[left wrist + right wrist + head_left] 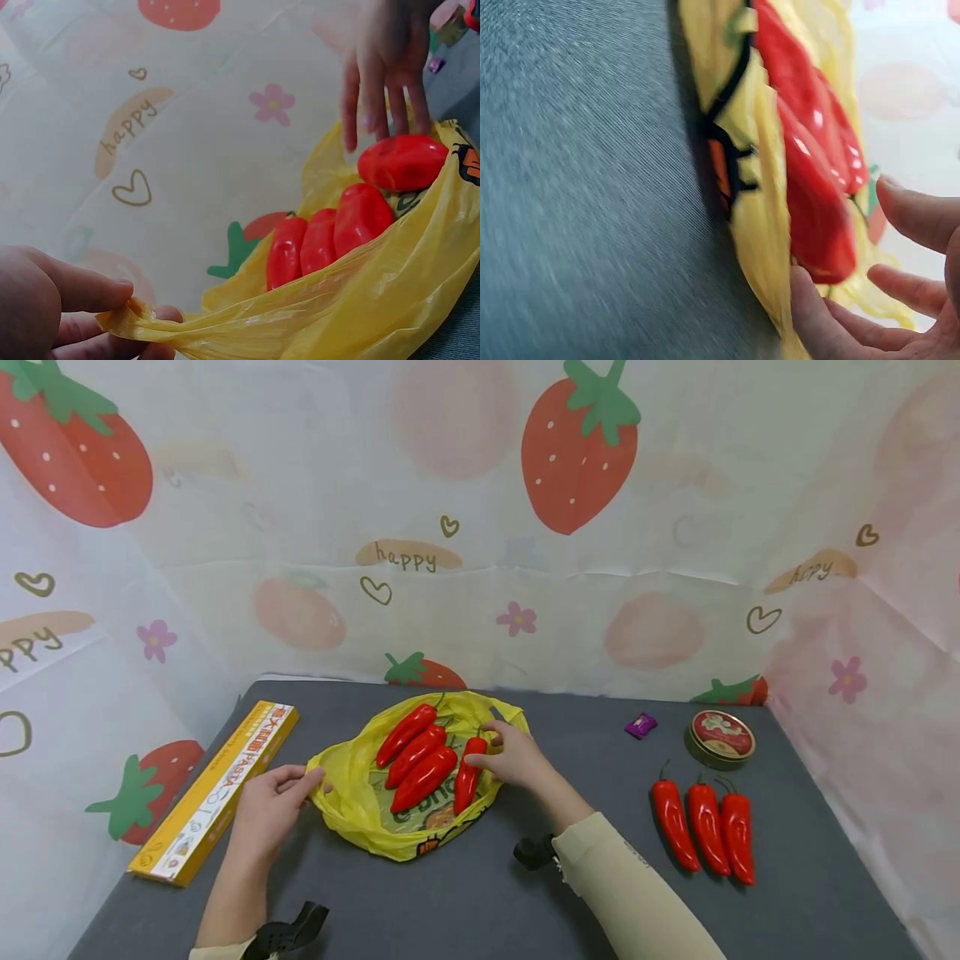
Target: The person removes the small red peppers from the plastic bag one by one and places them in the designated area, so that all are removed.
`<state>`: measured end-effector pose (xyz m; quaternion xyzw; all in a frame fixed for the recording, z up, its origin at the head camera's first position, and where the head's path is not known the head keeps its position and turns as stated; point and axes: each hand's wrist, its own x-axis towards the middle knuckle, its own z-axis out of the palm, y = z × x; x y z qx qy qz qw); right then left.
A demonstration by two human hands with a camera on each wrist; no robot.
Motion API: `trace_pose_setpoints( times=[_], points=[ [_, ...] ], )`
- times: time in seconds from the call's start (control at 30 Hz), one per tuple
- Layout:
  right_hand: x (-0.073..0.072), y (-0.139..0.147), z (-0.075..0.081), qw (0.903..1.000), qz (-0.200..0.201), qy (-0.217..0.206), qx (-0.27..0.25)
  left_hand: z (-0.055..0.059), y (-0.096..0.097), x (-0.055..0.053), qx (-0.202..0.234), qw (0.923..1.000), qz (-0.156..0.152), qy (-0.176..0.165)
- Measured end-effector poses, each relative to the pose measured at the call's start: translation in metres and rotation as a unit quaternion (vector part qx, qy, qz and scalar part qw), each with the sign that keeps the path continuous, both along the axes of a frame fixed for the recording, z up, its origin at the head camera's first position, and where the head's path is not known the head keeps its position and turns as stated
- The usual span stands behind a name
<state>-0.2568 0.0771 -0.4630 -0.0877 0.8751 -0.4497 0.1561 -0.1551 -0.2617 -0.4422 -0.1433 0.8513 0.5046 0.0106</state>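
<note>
A yellow plastic bag (pixel 352 827) lies spread on the table, its mouth facing up. Several glossy red peppers (pixel 425 778) are inside it, the rightmost pepper (pixel 467 777) a little apart from the others. My left hand (pixel 273 806) pinches the bag's left edge between thumb and fingers, pulling a gathered corner taut in the left wrist view. Over the bag's right side is my right hand (pixel 517 758), fingers spread beside the rightmost pepper. In the right wrist view, the right thumb (pixel 919 214) stands away from that pepper, with a fingertip near its lower end.
On the right of the grey table (pixel 600 860), three more red peppers (pixel 705 827) lie side by side. Behind them are a round tin (pixel 720 737) and a small purple wrapped candy (pixel 641 725). A long yellow pasta box (pixel 217 789) lies along the left. Printed cloth hangs around the table.
</note>
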Motion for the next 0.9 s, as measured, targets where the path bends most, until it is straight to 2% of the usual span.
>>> trace_pose_setpoints(
  times=[0.2,0.33,0.47,0.63,0.9],
  points=[
    [0.002,-0.016,-0.006,0.9996,0.012,0.011,0.025,0.002,0.001,0.0,0.002,1.0,-0.002,0.004],
    [0.002,-0.02,-0.005,0.9998,0.006,0.004,0.019,0.003,0.002,0.0,0.002,1.0,-0.002,0.006],
    [0.002,-0.019,-0.004,0.999,0.0,-0.03,-0.031,0.003,0.002,-0.001,0.0,0.9999,-0.004,0.01],
    [0.005,-0.017,0.002,0.9912,-0.021,-0.067,-0.112,0.002,0.002,-0.001,0.0,0.9999,-0.005,0.009],
    [0.017,-0.013,0.026,0.9861,-0.015,-0.031,-0.162,0.001,0.002,0.0,0.006,1.0,-0.001,0.004]
  ],
)
